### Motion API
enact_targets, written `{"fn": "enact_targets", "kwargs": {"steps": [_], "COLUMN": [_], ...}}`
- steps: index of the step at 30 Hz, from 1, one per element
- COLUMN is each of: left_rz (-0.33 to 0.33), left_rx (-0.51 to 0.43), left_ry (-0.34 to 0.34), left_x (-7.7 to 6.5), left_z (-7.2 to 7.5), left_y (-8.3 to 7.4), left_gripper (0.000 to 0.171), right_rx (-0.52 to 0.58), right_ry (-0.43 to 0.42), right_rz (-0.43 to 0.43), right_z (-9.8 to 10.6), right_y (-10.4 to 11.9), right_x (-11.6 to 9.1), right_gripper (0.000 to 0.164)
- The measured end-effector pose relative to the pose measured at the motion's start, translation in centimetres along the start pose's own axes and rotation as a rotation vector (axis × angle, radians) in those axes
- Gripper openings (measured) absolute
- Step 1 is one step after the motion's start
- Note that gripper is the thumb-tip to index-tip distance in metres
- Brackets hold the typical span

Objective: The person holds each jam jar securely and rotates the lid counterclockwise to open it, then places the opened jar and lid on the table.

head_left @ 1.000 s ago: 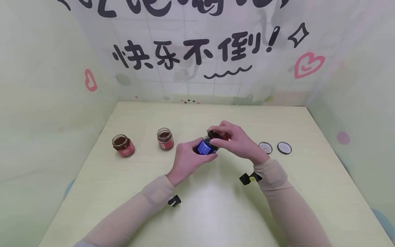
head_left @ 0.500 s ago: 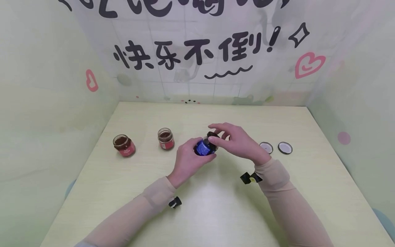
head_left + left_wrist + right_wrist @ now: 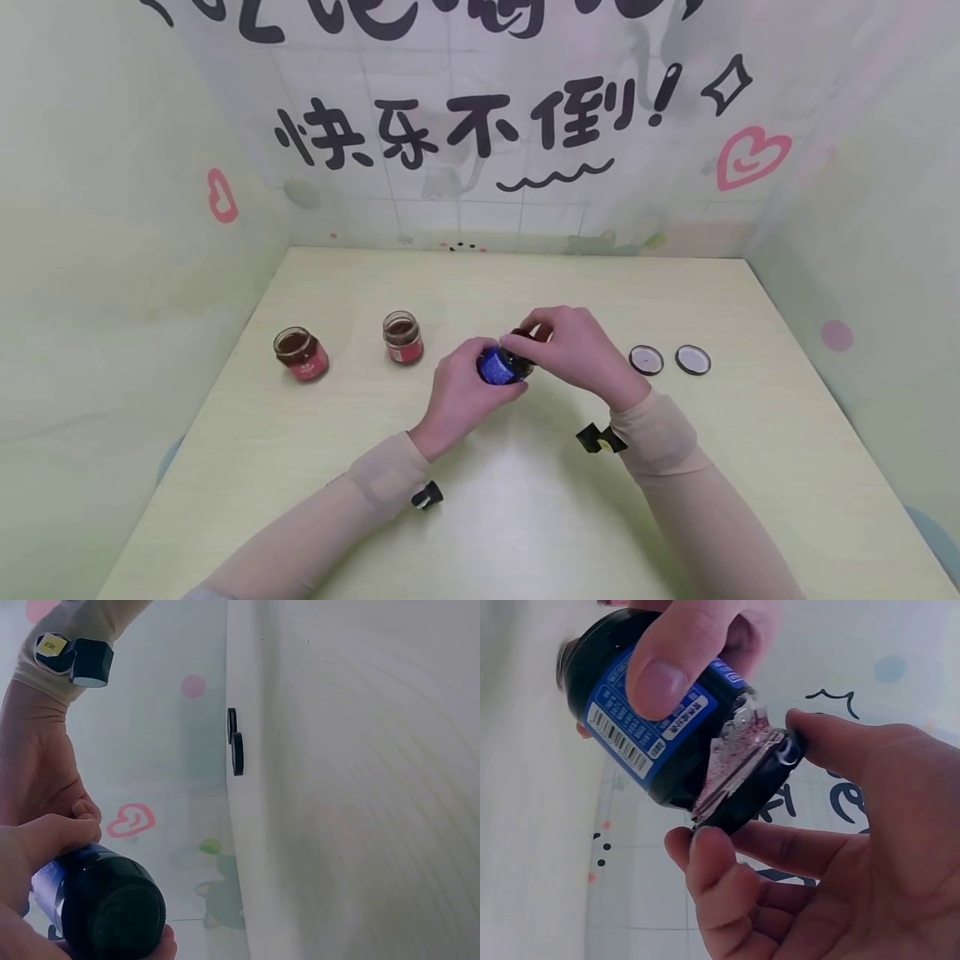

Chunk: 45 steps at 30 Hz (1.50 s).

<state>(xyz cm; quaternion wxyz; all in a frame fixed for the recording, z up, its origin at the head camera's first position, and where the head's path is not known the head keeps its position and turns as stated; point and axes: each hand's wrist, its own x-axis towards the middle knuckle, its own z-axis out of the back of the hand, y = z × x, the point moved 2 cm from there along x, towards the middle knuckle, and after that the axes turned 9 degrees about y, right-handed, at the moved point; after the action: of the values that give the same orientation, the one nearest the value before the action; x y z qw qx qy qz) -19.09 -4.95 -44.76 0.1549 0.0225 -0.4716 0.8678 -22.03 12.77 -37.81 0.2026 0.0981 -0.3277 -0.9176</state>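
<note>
Near the table's middle, my left hand (image 3: pixel 467 385) grips a dark glass jar (image 3: pixel 604 690) with a blue label, its base showing in the left wrist view. The jar is tilted, with its mouth towards my right hand (image 3: pixel 583 348). My right thumb and fingers pinch a black lid (image 3: pixel 761 799) by its rim, right at the jar's mouth. Silvery, crinkled material (image 3: pixel 739 746) shows around the neck between the blue label and the lid. In the head view, the fingers partly hide the lid.
Two uncapped jars with red labels stand at left: one jar (image 3: pixel 302 357) farther out, the other jar (image 3: pixel 403 337) nearer my left hand. Two lids lie white side up at right, a nearer lid (image 3: pixel 646 360) and a farther lid (image 3: pixel 692 359). Printed walls enclose the table (image 3: pixel 517 517).
My right fingers, straighter and lifted half a second ago, now curl round the lid. Both hands and the blue-labelled jar have shifted slightly; the red-labelled jars and loose lids stay put.
</note>
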Motion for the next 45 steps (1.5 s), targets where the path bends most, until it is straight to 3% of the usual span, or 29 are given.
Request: {"fn": "enact_targets", "kwargs": {"steps": [12,32,40,45], "left_rz": [0.013,0.014,0.01,0.004], "left_rx": [0.008,0.003,0.017,0.023], "left_ry": [0.01,0.008,-0.002,-0.008], "left_x": [-0.05,0.07,0.07,0.02], "left_z": [-0.06,-0.4,-0.22,-0.15], "left_y": [0.18,0.48,0.39,0.36], "left_gripper": [0.054,0.055,0.056,0.055], "right_rx": [0.053,0.065,0.076,0.067], "right_ry": [0.074,0.133,0.122,0.095], "right_rz": [0.069,0.149,0.073,0.016], "right_z": [0.01,0.19,0.34,0.06], "right_y": [-0.16,-0.89,-0.63,-0.49], "right_x": [-0.09,-0.58,-0.5,-0.2], "right_gripper": [0.027,0.044,0.056,0.052]}}
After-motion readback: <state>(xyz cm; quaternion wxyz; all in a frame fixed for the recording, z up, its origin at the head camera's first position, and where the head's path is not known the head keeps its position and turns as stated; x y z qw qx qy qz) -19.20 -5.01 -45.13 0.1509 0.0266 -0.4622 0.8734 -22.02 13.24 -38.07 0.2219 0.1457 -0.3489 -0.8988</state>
